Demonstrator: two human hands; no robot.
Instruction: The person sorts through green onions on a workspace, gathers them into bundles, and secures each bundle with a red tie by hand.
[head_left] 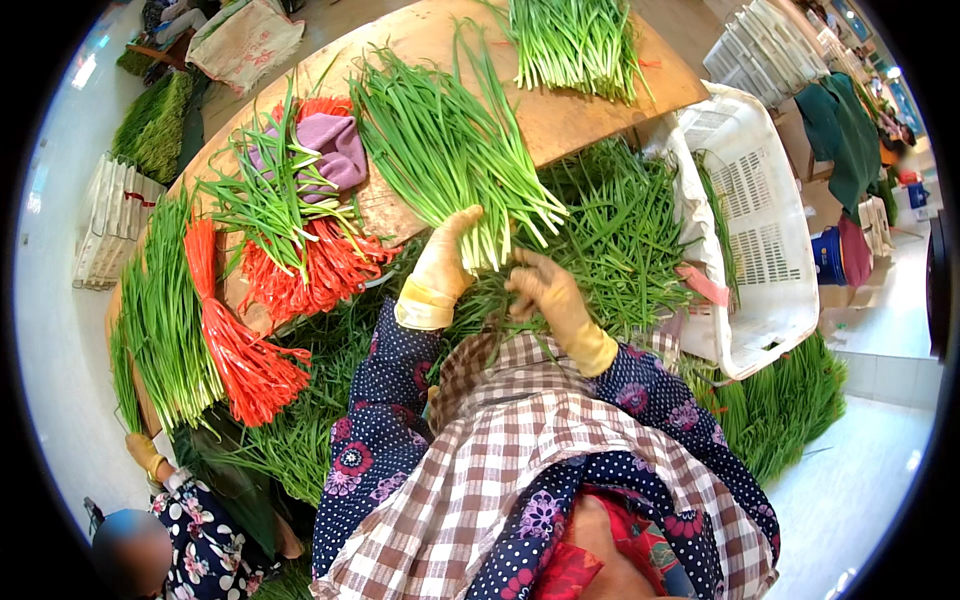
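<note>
The bunch of garlic chives (440,150) lies on the wooden table (672,75), leaves pointing away from the person and pale stem ends jutting past the near edge. The gloved left hand (440,265) grasps the stems at their left side, close to the cut ends. The gloved right hand (555,300) is just beside those ends with fingers curled; whether it pinches anything cannot be told. The bunch should be light and limp toward the leaf tips, firmer along the stems, and perhaps slick if damp. The blades would probably bruise or crease under a hard squeeze, so the sturdy stem end, gathered broadly, seems the best hold.
</note>
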